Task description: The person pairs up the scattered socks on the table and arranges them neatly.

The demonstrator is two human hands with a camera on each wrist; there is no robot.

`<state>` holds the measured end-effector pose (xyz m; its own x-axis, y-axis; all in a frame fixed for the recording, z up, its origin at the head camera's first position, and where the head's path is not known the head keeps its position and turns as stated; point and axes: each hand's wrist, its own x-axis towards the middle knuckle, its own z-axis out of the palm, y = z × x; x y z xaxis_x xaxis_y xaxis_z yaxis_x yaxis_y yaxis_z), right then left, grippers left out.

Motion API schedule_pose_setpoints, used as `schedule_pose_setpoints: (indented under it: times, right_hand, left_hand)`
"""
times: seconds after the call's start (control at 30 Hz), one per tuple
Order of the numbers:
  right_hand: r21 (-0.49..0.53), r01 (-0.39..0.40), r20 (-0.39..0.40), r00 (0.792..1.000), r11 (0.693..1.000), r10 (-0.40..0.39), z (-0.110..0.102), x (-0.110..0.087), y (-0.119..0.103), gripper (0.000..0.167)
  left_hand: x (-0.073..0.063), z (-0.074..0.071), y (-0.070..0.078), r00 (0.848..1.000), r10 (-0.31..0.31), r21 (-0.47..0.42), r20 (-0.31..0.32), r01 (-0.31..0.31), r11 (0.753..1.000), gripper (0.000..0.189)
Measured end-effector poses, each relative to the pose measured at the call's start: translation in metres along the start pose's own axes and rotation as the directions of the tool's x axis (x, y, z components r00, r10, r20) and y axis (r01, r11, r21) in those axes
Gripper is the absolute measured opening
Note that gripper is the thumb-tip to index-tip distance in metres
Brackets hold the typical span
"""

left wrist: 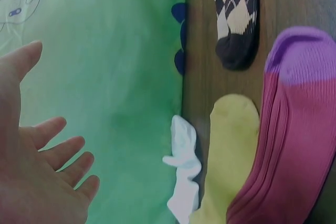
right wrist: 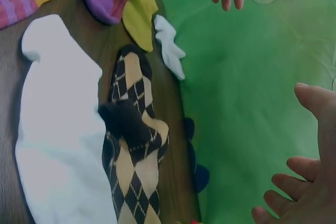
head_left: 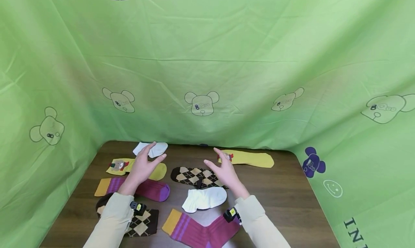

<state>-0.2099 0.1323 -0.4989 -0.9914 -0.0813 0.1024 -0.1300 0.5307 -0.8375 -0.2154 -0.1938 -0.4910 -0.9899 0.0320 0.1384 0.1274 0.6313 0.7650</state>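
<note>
Both hands hover over a spread of socks and hold nothing. In the head view my left hand (head_left: 141,167) is raised above the left rows, thumb apart from its fingers. A yellow sock (head_left: 158,171), a maroon sock with a purple toe (head_left: 152,190) and a white sock (head_left: 159,149) lie around it. My right hand (head_left: 228,174) faces it, thumb also spread, nearest an argyle sock (head_left: 184,175) and another yellow sock (head_left: 253,158). In the wrist views the left fingers (left wrist: 71,156) and right fingers (right wrist: 289,187) extend loosely, away from the cloth.
Towards the front of the wooden table (head_left: 285,204) lie a white sock (head_left: 205,198), a bent maroon sock (head_left: 201,230) and an argyle sock (head_left: 142,222) partly covered by the left sleeve (head_left: 113,219). A green printed curtain (head_left: 201,71) encloses the back and sides.
</note>
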Motion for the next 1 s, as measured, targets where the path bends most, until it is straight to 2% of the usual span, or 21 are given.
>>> schedule_pose_setpoints:
  times: [0.47,0.67,0.8,1.0]
  right_hand:
    - [0.033,0.009,0.052,0.999,0.999,-0.010,0.019,0.013,-0.023,0.077]
    - [0.047,0.032,0.079,0.996,0.998,-0.036,0.028,0.021,-0.031,0.073]
    - [0.036,0.048,0.097,0.994,0.998,-0.052,0.036,0.027,-0.034,0.073]
    - [0.000,0.092,0.137,0.986,0.996,-0.091,0.052,0.029,-0.039,0.076]
  left_hand:
    - [0.006,-0.031,-0.013,0.999,-0.012,0.067,-0.049,0.015,0.998,0.079]
    - [0.008,-0.048,-0.026,0.998,-0.025,0.121,-0.053,0.031,0.992,0.082]
    - [0.009,-0.058,-0.037,0.996,-0.034,0.137,-0.081,0.045,0.989,0.081]
    - [0.008,-0.066,-0.057,0.990,-0.101,0.140,-0.095,0.114,0.984,0.080]
